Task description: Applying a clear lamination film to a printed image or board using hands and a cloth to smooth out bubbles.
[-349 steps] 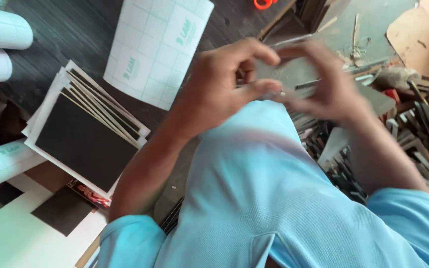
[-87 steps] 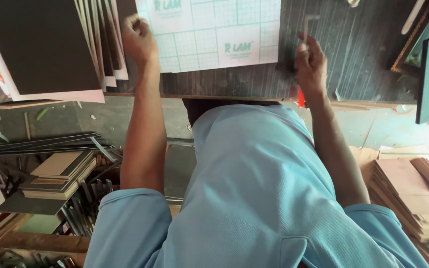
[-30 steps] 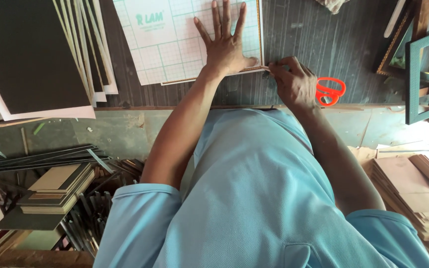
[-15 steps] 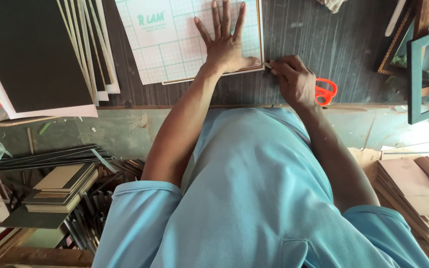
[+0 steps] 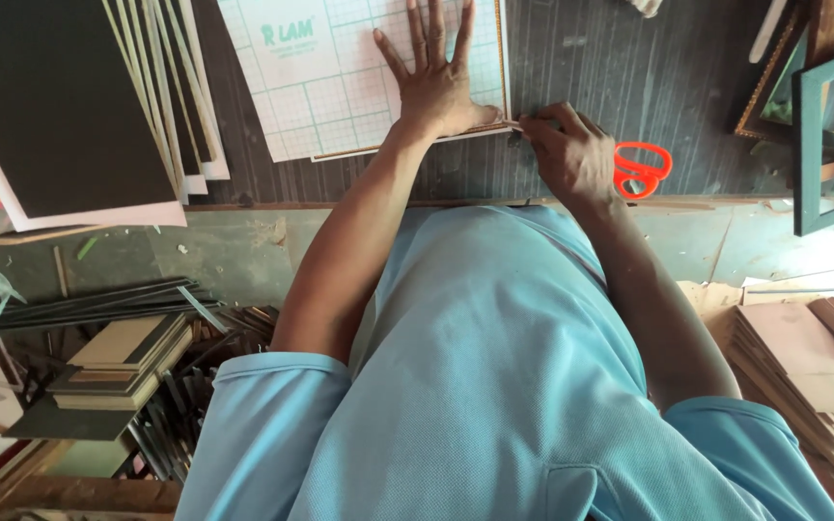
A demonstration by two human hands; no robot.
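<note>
White grid-printed laminate sheet (image 5: 340,82) w/ green lines: lies flat on the dark wood-plank worktop (image 5: 610,68), upper centre, its right and near edges lined by a thin gold-coloured strip, prob. a frame under it. My left hand (image 5: 433,82): fingers spread wide, palm pressed flat on the sheet's lower-right part, thumb along the near edge. My right hand (image 5: 571,154): curled shut around orange-handled scissors (image 5: 641,169), just right of the sheet's near right corner, fingertips touching that corner; blades hidden under the hand, so open or closed I cannot tell. Orange loops stick out to the right of the knuckles.

Left of sheet: fanned stack of black-faced boards w/ white borders (image 5: 60,106), overhanging the worktop's front edge. Far right: teal wooden picture frame (image 5: 808,125), w/ a darker gilt frame beside it. Below worktop edge, my light-blue shirt (image 5: 494,386) fills the middle. Floor level, left: pile of dark moulding strips and small flat boards (image 5: 118,367). Floor level, right: stack of brown cardboard sheets (image 5: 813,367).
</note>
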